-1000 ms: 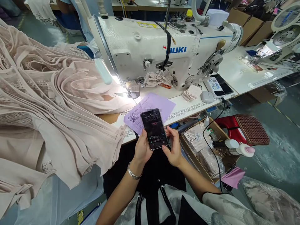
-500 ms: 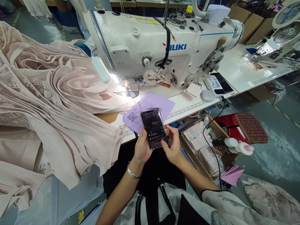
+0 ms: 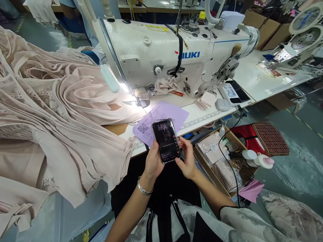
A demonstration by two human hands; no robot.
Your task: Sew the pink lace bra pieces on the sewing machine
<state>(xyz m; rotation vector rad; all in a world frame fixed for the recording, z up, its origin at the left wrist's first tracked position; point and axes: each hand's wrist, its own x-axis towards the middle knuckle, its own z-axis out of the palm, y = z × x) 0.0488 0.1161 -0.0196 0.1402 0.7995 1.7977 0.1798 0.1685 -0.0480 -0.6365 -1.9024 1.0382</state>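
A black smartphone (image 3: 166, 143) with a lit screen is held between my two hands, above the table's front edge. My left hand (image 3: 153, 162) wraps its left side, with a silver bracelet on the wrist. My right hand (image 3: 187, 160) grips the right side, its thumb by the bottom corner of the screen. Partly behind the phone, a purple paper slip (image 3: 174, 114) with a QR code lies on the sewing table (image 3: 191, 126). Beyond it stands a white sewing machine (image 3: 151, 50), its lamp shining on the needle area. A pile of beige garments (image 3: 83, 134) hangs over the table at left.
Fabric scraps (image 3: 165, 85) and an orange snipper (image 3: 178, 93) lie under the machine arm. A white earphone case (image 3: 222, 105) sits to the right. Below is a cardboard box (image 3: 214, 168) of packets and bottles, crossed by a black cable (image 3: 228, 161). Behind the machine sits another person (image 3: 88, 20).
The phone's screen has changed from a lock screen with notifications to a dark video-like picture with icons down its right side. My right thumb has shifted slightly off the screen toward the corner.
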